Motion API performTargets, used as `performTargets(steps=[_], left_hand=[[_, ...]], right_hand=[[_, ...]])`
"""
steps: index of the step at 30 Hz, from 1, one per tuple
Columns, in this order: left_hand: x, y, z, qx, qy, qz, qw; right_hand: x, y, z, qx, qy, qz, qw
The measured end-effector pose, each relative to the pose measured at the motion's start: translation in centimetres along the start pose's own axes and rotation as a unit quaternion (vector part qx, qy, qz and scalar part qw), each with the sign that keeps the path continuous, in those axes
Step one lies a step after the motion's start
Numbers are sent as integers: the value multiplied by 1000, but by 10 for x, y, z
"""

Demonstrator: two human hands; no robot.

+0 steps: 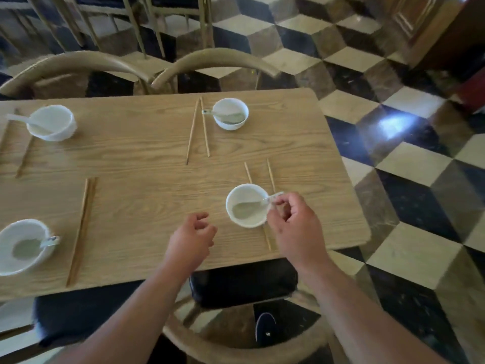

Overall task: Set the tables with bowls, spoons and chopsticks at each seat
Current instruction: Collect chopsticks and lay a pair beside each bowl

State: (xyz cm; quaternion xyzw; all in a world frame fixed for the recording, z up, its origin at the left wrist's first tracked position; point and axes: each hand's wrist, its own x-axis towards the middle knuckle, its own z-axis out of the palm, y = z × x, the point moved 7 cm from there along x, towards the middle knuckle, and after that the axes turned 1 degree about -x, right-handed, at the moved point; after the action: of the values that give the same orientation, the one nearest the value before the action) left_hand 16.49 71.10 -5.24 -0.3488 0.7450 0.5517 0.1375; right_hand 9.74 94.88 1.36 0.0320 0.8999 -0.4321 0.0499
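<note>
Progress: late, by my read | table [147, 158] shows four seats, each with bowl, spoon, chopsticks | right hand [294, 227], fingers pinched on spoon [258, 203] handle, spoon lying in near-right bowl [246, 206] at 5 o'clock, bowl sitting atop its chopsticks [270, 174] | left hand [191, 237] loosely curled, empty, at 6 o'clock | left: release spoon, maybe free chopsticks.

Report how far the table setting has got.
Done, by the look of it: three seats each have a bowl with a spoon in it and chopsticks alongside, far right, far left and near left. In hand: the right hand pinches the spoon handle in the near right bowl, which sits over its chopsticks. The left hand is empty. Left: freeing those chopsticks.
</note>
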Motion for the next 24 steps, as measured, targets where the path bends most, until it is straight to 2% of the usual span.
performTargets(steps=[3, 8, 12, 15, 19, 20, 24], left_hand=[[1, 2, 30, -38, 16, -34, 999], [4, 13, 53, -61, -13, -59, 996], [18, 14, 53, -78, -16, -73, 994], [25, 13, 50, -93, -13, -73, 993], [13, 7, 30, -2, 117, -47, 992], [6, 2, 32, 29, 127, -39, 991], [-13, -24, 77, 110, 37, -40, 992]], right_hand=[[38, 35, -33, -17, -23, 59, 998], [80, 56, -6, -51, -173, 108, 978], [90, 58, 24, 26, -225, 160, 961], [90, 57, 37, 58, -217, 191, 956], [91, 69, 15, 16, -82, 204, 975], [88, 76, 10, 6, -61, 214, 975], [63, 114, 22, -133, -138, 203, 960]])
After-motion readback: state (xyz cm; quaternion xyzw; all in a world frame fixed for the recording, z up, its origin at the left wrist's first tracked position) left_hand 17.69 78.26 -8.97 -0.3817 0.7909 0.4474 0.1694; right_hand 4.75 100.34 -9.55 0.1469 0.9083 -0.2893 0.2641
